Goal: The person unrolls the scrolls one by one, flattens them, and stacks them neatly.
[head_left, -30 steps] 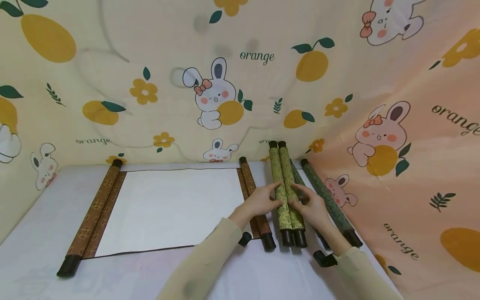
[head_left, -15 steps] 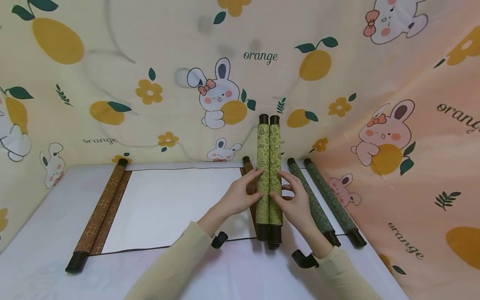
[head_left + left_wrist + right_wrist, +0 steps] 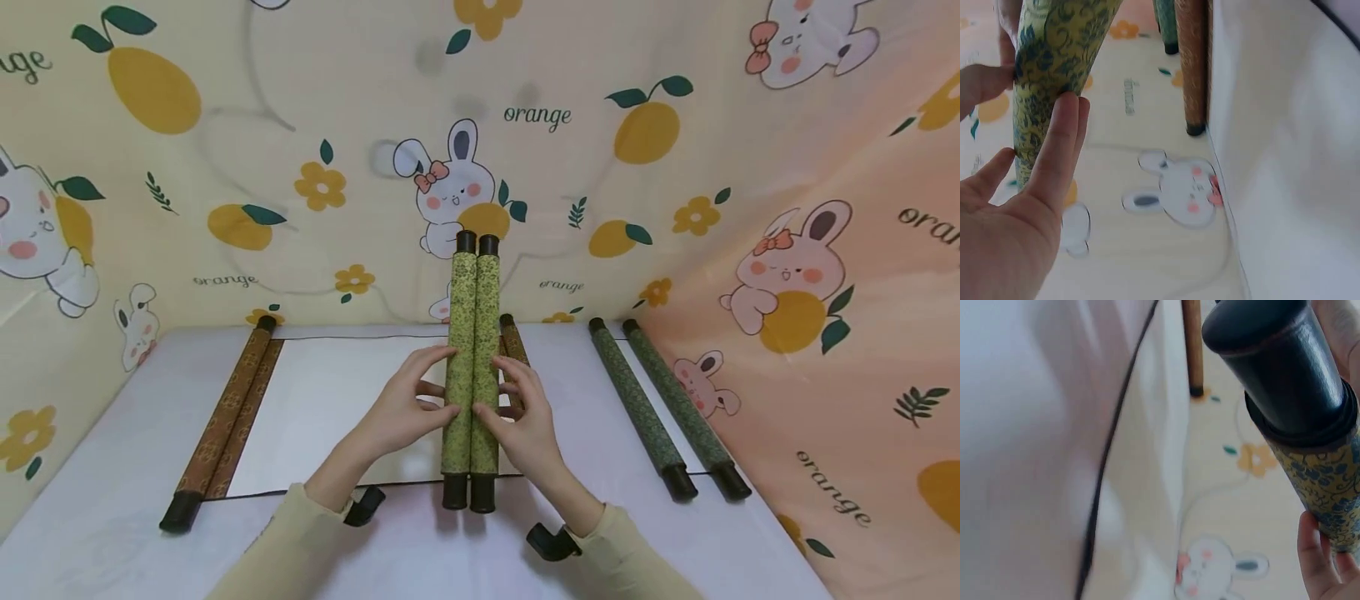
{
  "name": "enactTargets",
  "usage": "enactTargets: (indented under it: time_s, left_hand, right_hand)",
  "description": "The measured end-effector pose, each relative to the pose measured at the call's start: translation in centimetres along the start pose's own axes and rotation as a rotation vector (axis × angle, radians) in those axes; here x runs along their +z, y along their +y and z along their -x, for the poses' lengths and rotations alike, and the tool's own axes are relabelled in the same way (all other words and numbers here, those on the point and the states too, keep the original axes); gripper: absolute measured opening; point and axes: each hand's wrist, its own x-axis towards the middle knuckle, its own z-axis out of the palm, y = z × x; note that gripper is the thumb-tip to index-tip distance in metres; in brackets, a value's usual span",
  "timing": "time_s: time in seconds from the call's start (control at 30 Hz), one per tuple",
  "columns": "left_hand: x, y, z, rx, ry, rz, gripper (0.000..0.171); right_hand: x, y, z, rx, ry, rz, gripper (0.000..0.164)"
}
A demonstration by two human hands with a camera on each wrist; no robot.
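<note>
Two pale sleeves point(image 3: 281, 550) reach forward and inward over the white table point(image 3: 450, 567), a small black device point(image 3: 365, 506) jutting below each cuff. Past them, both hands are up off the tabletop, facing each other with a pair of rollers between. The left hand point(image 3: 401, 408) pinches the left roller, thumb lying low on its face and index finger higher along its outer side; the right hand point(image 3: 528, 421) mirrors it on the right roller. Together they hold the yellow-green scroll point(image 3: 462, 317) above the table, its two rollers side by side lengthwise, near black caps point(image 3: 454, 492) toward the person. I can't quite judge whether its far ends tip upward.

Behind and below lies the brown scroll point(image 3: 228, 408), its white sheet point(image 3: 330, 408) spread between brown ends, the right end partly hidden. Well to the right rests the green scroll point(image 3: 637, 400), a white strip showing between its rollers. Farthest back hangs the rabbit-and-orange cloth point(image 3: 360, 75).
</note>
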Motion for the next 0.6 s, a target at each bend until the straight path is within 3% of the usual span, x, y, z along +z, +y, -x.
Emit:
enactTargets:
  time_s: [0.23,0.47,0.6]
  left_hand:
    - [-2.4,-1.2,2.8,-0.072,0.033,0.074,0.090]
    - [-3.2,-2.3,4.3,-0.196,0.134,0.074,0.070]
    - [-3.2,-2.9,4.8,-0.258,0.177,0.084,0.070]
  right_hand:
    - [3.1,-0.2,0.7,-0.005,-0.072,-0.055,0.060]
    - [5.0,-0.4,1.8,0.034,-0.156,-0.098,0.061]
    - [5.6,-0.3,2.4,0.068,-0.186,-0.107,0.061]
